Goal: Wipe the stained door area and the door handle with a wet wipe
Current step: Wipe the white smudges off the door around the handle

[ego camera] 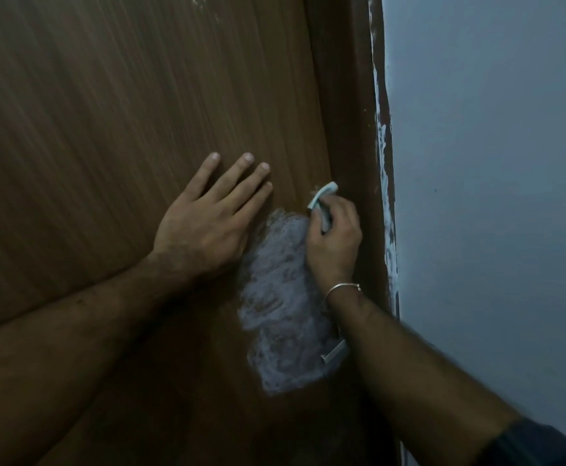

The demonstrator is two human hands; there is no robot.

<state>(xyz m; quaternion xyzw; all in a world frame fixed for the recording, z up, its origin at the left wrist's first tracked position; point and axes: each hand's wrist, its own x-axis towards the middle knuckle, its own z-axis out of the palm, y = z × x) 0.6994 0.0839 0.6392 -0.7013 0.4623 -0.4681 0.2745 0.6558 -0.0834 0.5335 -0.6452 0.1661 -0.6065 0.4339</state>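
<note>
Right now the handle step looks to be in hand. Flat on the brown wood-grain door point(106, 129), the left hand point(204, 210) has its fingers straight and spread, apparently bracing the panel. At its four o'clock, the right hand point(333, 237) has its fingers curled round the pale metal door handle point(323, 195); whether a wet wipe sits in that grip I cannot tell. Only the handle's top end, at twelve o'clock of the right hand, and its lower end by the forearm show. Between the hands, running toward six o'clock, lies the whitish smeared stain patch point(281, 307), seemingly not yet wiped off. Next, I judge, comes rubbing down along the handle, then firmer passes over the patch.
</note>
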